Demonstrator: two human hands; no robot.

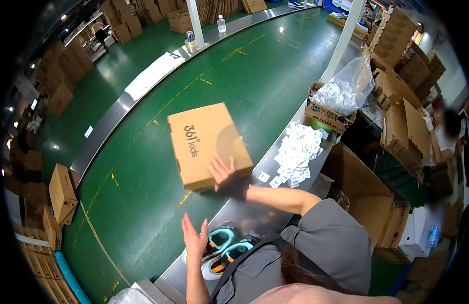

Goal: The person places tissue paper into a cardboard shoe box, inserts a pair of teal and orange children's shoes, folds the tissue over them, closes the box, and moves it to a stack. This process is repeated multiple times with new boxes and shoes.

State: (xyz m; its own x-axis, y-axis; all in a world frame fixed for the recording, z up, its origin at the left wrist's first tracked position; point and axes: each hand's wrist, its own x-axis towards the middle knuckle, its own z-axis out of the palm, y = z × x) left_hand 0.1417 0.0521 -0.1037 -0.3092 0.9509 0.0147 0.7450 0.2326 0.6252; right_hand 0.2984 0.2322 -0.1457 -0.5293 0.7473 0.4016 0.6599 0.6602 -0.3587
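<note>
A closed brown cardboard shoe box sits on the green conveyor belt. My right hand, in a dark fingerless glove, rests flat on the box's near right part with its fingers spread. Lower down, my left hand is raised with fingers stretched out and holds nothing. Beside it, a pair of black, turquoise and orange shoes with white soles stands on the metal ledge close to my body. They are partly covered by my left hand and my clothing.
Small white packets lie heaped on the ledge at right, near a carton holding a clear bag of more. A large open carton stands right of me. A person works beyond. Paper and a bottle are on the far rim.
</note>
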